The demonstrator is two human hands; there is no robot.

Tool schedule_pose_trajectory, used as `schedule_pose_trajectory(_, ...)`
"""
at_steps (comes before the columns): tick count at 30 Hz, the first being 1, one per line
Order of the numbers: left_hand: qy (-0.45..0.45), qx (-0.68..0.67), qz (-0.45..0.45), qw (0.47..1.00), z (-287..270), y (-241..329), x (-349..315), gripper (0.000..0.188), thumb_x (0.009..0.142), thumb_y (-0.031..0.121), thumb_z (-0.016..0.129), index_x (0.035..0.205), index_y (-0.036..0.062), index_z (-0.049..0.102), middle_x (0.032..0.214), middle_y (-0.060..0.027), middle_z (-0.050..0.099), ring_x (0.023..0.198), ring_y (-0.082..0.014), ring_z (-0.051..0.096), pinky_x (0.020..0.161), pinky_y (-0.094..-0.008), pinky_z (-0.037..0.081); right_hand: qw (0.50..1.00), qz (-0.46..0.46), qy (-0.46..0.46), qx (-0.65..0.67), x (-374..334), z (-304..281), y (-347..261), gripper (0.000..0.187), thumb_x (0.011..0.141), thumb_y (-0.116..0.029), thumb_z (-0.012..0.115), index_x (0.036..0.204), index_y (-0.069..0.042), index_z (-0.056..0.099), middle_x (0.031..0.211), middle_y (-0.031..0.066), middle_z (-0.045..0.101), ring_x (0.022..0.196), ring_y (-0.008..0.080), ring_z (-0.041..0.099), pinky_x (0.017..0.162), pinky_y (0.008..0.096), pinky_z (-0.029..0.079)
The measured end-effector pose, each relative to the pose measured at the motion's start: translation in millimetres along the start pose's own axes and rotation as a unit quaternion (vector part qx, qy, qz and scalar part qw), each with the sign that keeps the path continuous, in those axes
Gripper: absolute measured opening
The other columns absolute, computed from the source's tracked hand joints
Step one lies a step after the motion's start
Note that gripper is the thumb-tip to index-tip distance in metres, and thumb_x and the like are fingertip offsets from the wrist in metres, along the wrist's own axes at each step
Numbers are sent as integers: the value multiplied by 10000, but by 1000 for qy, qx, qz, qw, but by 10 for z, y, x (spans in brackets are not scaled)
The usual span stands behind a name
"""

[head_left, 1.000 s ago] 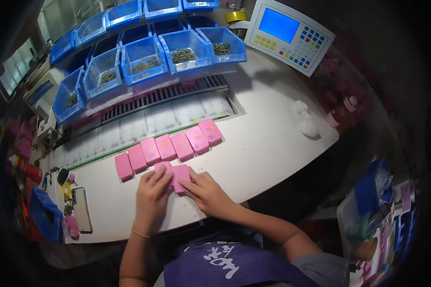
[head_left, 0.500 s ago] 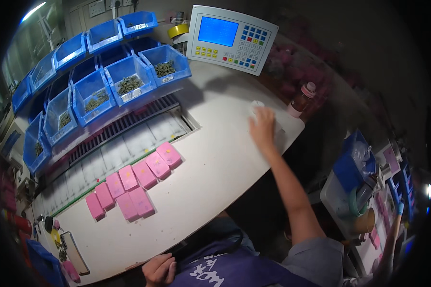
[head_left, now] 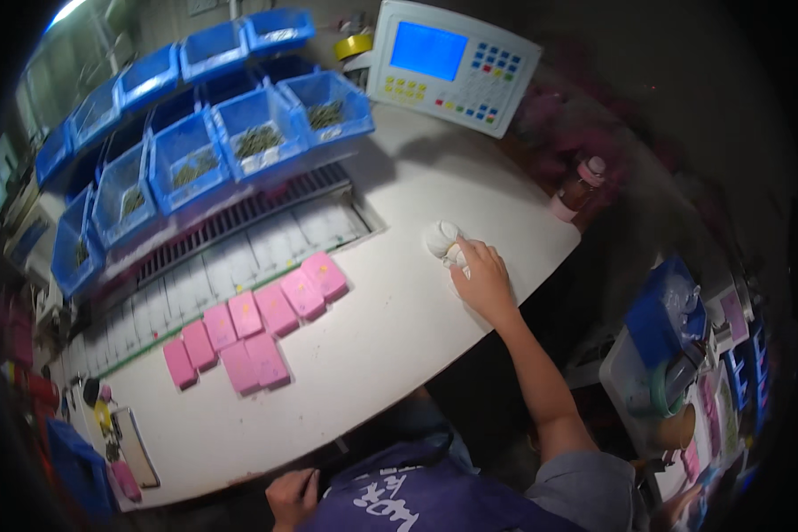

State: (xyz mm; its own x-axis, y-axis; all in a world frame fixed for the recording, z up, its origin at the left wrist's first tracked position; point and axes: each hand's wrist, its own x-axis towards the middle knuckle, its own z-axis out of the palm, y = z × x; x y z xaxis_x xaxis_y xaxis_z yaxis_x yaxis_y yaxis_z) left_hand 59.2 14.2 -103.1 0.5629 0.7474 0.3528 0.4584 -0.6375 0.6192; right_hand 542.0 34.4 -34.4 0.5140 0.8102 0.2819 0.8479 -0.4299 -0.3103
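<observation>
My right hand (head_left: 483,277) reaches over the right part of the white table (head_left: 390,319). Its fingers are closed round one end of a soft white bundle (head_left: 443,236), crumpled like cloth; its exact kind is unclear. Down at the near table edge, beside my apron (head_left: 390,488), my left hand (head_left: 293,496) is curled into a loose fist, and no object shows in it. Several pink blocks (head_left: 277,310) lie in a stepped row between my hands and the bins, some with small yellow marks on top.
Blue bins (head_left: 255,133), several holding small greenish pieces, stand in two tiers at far left above a slotted rack (head_left: 239,232). A control panel (head_left: 457,66) with a blue screen stands behind. A pink-capped bottle (head_left: 578,189) is at the right edge; a clipboard (head_left: 139,448) lies near left.
My right hand has come left and nearer, closing on the white bundle, which has shifted left with it. My left hand stays low by the table edge. The whole view has shifted slightly.
</observation>
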Motion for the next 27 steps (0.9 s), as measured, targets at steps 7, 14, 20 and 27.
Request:
schedule_pose_trajectory(7, -52, -86, -94, 990, -174, 227, 168, 104, 813, 79, 756, 908, 44, 737, 832, -132, 696, 709, -277, 687, 633, -339, 546, 943, -265, 6, 201, -595, 143, -1288, 667, 810, -182, 727, 1401, -18, 463, 1386, 183, 492, 1287, 369, 438, 1099, 463, 330)
schedule_pose_trajectory(14, -31, -176, -166, 970, -313, 382, 205, 109, 856, 55, 719, 948, 2, 740, 907, -130, 739, 783, -199, 717, 708, -281, 565, 867, -305, -166, 357, -522, 480, -2032, 832, 773, -170, 754, 1483, -60, 335, 1366, 187, 463, 1289, 379, 387, 1092, 480, 315)
schedule_pose_trajectory(20, 9, -435, -374, 819, -506, 444, 616, 232, 976, 133, 593, 987, -65, 714, 868, -123, 723, 696, -133, 652, 659, -254, 523, 884, -344, -177, 264, -481, 561, -2151, 834, 760, -224, 761, 1465, -56, 349, 1325, 183, 458, 1242, 378, 389, 1075, 472, 315)
schedule_pose_trajectory(27, 19, -397, -338, 853, -348, 232, 1011, 237, 985, 154, 591, 1062, -46, 694, 861, -82, 673, 607, -88, 578, 564, -227, 470, 879, -340, -108, 316, -437, 592, -2112, 836, 711, -184, 752, 1447, -67, 373, 1265, 169, 465, 1185, 364, 427, 1030, 465, 341)
